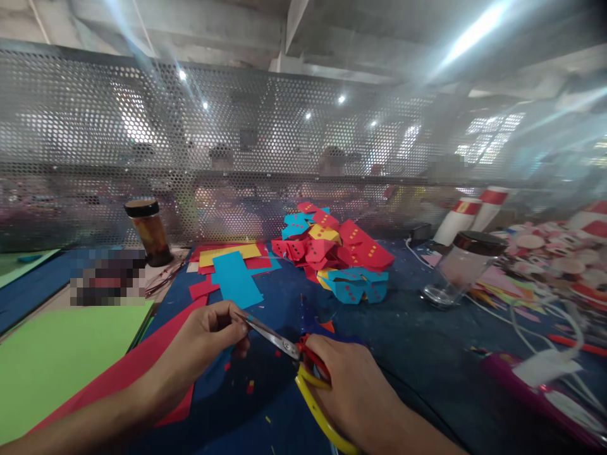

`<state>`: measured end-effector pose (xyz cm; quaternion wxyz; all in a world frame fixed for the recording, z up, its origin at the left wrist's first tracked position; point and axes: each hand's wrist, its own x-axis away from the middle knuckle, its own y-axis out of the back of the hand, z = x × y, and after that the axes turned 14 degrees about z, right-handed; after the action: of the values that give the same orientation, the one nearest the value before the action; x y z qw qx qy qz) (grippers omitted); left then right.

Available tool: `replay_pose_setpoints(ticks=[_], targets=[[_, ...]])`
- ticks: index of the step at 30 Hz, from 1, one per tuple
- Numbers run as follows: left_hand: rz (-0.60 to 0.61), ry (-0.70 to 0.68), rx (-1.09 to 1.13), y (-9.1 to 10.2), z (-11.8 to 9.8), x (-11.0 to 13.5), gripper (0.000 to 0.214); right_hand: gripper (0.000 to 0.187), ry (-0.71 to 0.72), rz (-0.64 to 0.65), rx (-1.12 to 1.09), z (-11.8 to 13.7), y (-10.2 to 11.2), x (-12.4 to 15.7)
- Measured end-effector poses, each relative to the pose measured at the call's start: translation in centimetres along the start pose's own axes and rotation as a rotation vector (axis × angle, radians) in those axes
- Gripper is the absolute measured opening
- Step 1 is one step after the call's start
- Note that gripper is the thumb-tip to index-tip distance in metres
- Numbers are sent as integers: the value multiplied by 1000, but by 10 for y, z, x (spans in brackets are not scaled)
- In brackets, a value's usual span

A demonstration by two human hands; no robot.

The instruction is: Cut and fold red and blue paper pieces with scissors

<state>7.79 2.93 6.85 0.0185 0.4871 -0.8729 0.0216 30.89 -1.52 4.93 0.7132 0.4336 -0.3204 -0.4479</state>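
Observation:
My right hand [348,373] is wrapped round the handles of a pair of scissors [277,339], one red and one yellow. The blades point left toward my left hand [215,332], whose thumb and fingers are pinched at the tip. Whatever sits in that pinch is too small to make out. Beyond my left hand, a blue paper rectangle [237,280] lies over yellow paper [230,254] and red pieces. Tiny red and yellow paper scraps [250,386] dot the blue table below. Farther back rises a heap of folded red, blue and yellow paper shapes with dots [353,249].
Green sheets [71,360] and a long red sheet [137,366] lie at left, near a dark-lidded jar [150,234]. At right stand a clear jar [462,272], white cables [526,322] and red-and-white paper cups [458,220]. A perforated metal screen [265,126] closes off the back.

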Motion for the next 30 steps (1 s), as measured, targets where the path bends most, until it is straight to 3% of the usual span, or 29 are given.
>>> replay_pose_setpoints(ticks=[30], targets=[[-3,18,9,0,2,2,26,8,-10,-62,115,1,1,-1]])
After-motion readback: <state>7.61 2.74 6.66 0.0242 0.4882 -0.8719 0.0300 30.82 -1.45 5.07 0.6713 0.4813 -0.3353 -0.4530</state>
